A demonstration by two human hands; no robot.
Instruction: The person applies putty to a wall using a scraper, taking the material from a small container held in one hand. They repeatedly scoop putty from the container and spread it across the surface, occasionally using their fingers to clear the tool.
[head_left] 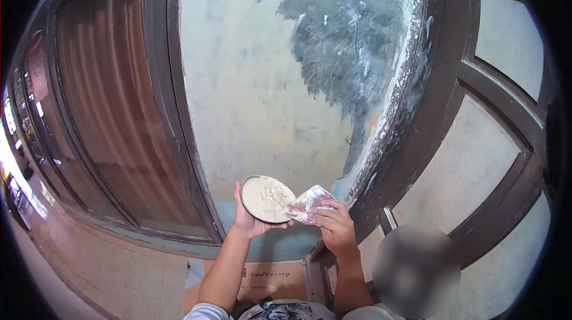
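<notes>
My left hand [249, 220] holds a round shallow pan [267, 198] filled with pale, creamy paste, tilted toward me. My right hand [336, 226] grips a small flat scraper [310, 204] smeared with pinkish-white paste, its edge touching the pan's right rim. Both hands are raised in front of a wall strip [262, 94] coated in pale plaster, with a rough dark grey patch [351, 40] at its upper right.
A brown wooden door frame [173, 111] runs down the wall's left side, and a dark panelled window frame [471, 123] stands on the right. Tiled floor [119, 272] lies below left. A cardboard sheet with writing [271, 281] lies near my feet.
</notes>
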